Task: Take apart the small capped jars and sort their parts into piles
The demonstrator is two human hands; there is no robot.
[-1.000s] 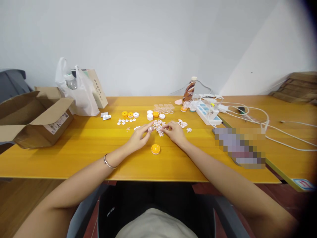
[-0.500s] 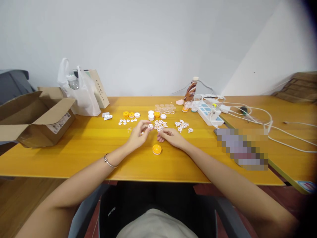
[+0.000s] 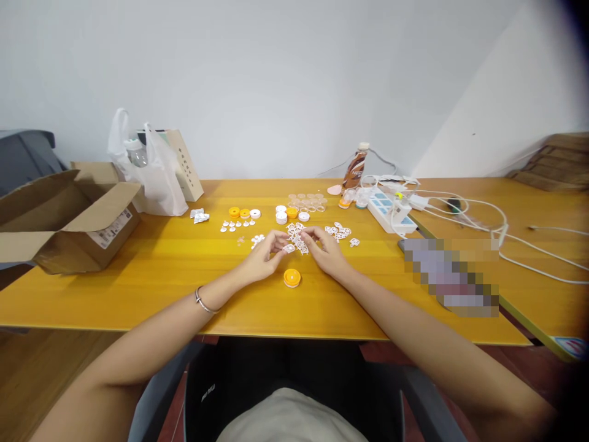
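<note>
The left hand [image 3: 264, 260] holds a white openwork piece [image 3: 289, 248] in a narrow pinch of thumb and fingertips, over the desk [image 3: 138, 288]. The right hand [image 3: 326, 253] has its thumb and fingers close together at the near right side of a pile of white openwork pieces [image 3: 295, 229]; whether it grips one of them, I cannot tell. Between the wrists and nearer the body, an orange round cup [image 3: 291, 278] stands upright, touched by neither hand.

The likeliest trouble, I judge, is at the pile: its pieces overlap and their cut-outs could hook together, so lifting one might drag up a second or scatter the rest. The left hand's piece is thin and held near its edge, so a loose pinch could let it twist or drop. Just beyond the left hand lie small white parts [image 3: 258, 240], and a little further left some tiny clear rings [image 3: 240, 240]; a low sweep of the knuckles could mix or lose them. If either wrist came inward carelessly, it could knock the cup, and beyond the right hand a second openwork cluster [image 3: 338, 231] might be nudged into the first
</note>
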